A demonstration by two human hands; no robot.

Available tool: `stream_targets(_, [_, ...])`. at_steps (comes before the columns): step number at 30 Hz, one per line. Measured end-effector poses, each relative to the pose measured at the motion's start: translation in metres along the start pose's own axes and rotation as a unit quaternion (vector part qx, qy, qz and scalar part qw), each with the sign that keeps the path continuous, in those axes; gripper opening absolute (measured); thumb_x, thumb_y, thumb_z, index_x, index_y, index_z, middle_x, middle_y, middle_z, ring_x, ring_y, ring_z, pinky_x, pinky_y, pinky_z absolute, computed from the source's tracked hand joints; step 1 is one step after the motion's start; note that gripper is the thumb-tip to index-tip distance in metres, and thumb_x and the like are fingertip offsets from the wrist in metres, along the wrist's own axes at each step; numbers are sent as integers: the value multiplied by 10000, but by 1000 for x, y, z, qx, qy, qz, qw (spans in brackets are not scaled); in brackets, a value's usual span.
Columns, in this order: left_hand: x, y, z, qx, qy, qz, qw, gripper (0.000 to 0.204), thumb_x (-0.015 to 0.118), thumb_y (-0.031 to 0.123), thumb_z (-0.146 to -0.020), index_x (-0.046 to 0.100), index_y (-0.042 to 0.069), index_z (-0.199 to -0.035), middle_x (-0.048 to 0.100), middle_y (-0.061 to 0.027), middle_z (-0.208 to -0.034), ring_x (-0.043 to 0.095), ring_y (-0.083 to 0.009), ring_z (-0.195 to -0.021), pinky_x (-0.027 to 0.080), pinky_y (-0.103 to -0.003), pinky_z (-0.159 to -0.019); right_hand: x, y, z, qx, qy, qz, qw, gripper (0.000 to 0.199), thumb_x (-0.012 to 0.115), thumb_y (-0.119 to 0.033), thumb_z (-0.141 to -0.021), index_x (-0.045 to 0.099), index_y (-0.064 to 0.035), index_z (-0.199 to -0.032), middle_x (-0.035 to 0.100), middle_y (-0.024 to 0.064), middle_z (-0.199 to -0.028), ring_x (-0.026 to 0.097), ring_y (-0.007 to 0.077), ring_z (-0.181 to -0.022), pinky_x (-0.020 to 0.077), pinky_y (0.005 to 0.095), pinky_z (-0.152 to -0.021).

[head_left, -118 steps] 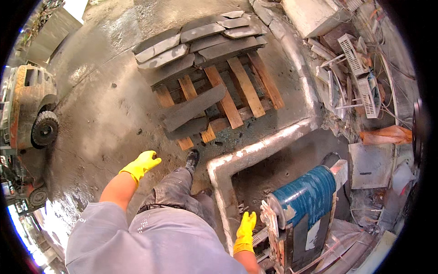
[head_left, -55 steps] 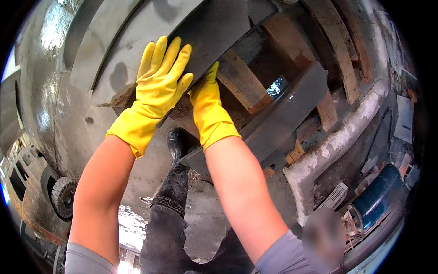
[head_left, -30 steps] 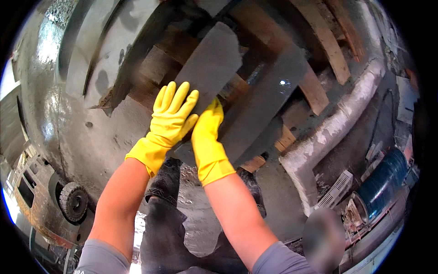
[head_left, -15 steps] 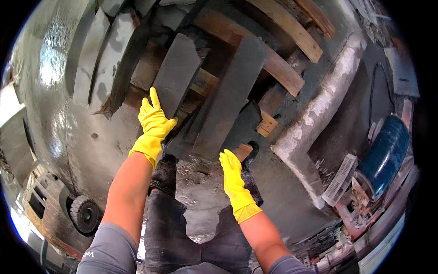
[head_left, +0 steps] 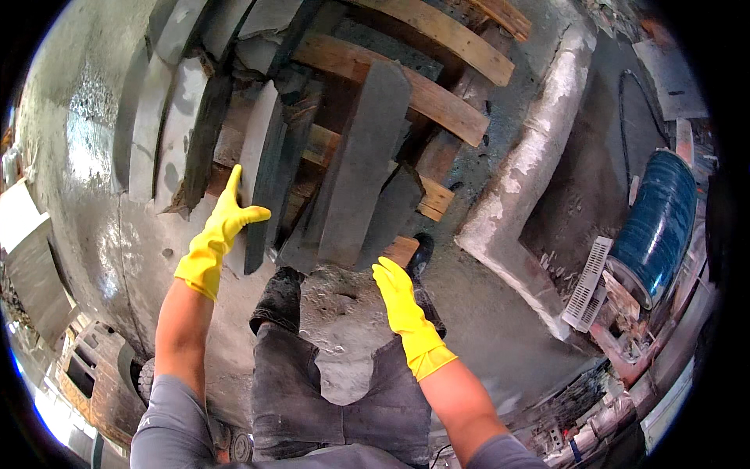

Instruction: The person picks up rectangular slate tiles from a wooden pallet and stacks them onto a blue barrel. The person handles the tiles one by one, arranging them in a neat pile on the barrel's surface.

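Observation:
My left hand [head_left: 223, 227], in a yellow rubber glove, is at the near end of a grey stone slab [head_left: 262, 148]. Its fingers lie along the slab's left side and the thumb crosses the near part. That slab is tipped up, its dark side facing right. Beside it, a longer grey slab [head_left: 363, 156] lies across the wooden pallet [head_left: 437, 102]. My right hand [head_left: 400, 297], gloved alike, hovers near this slab's lower right end, fingers stretched out and holding nothing.
More grey slabs [head_left: 176, 133] lean in a row at the left. A low whitish concrete curb [head_left: 531, 164] bends along the right. Beyond it are a blue drum [head_left: 656, 223] and a white slotted plastic piece [head_left: 586, 285]. A worn machine [head_left: 101, 375] stands at lower left.
The slab at my left hand has tipped from lying face up onto its edge, and that hand moved left with it. My right hand stays in nearly the same place. The view has shifted slightly.

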State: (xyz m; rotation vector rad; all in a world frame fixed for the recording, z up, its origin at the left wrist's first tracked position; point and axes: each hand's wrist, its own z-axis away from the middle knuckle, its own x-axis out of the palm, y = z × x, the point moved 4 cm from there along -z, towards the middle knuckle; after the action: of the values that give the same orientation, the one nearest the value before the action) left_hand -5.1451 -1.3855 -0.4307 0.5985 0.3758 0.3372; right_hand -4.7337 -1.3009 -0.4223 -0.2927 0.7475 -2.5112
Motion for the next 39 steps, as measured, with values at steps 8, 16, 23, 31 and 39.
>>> stream_targets(8, [85, 11, 139, -178, -111, 466, 860, 686, 717, 177, -914, 491, 81, -1554, 678, -169, -1345, 680, -304, -1189, 552, -438, -1059, 89, -20, -35, 186, -200, -280, 920, 566, 514, -400, -1151, 458, -60, -1601, 590, 87, -1529, 548, 235, -1400, 419, 383, -1210])
stream_targets(16, [171, -9, 183, -302, -206, 448, 816, 517, 716, 184, -993, 589, 11, -1464, 733, -150, -1304, 694, -268, -1224, 558, -433, -1058, 34, -2, -50, 271, -156, -441, 841, 541, 741, -518, -999, 726, -78, -1314, 775, 97, -1222, 744, 269, -1085, 612, 459, -980])
stream_targets(23, [223, -44, 138, -198, -286, 211, 913, 749, 772, 277, -1019, 427, -26, -1611, 535, -204, -1584, 522, -277, -1453, 428, -382, -1190, -118, 60, -91, 169, 66, -233, 955, 857, 776, -672, -907, 642, -4, -1428, 717, 112, -1338, 689, 271, -1132, 556, 398, -1010])
stream_targets(31, [84, -52, 10, 34, 218, -364, 905, 1244, 981, 388, -719, 272, 0, -1664, 339, -348, -1662, 419, -488, -1497, 370, -472, -1239, -123, -5, -135, 10, 117, -45, 992, 1027, 828, -595, -899, 420, 14, -1618, 546, 141, -1581, 544, 314, -1405, 432, 398, -1176])
stream_targets(39, [66, -84, -41, 7, 217, -416, 883, 1515, 996, 439, -624, 16, 13, -1698, 371, -280, -1600, 422, -466, -1458, 380, -460, -1221, -82, -16, -178, -13, 105, 197, 975, 911, 845, -557, -887, 530, 47, -1492, 639, 233, -1461, 605, 388, -1356, 457, 428, -1143])
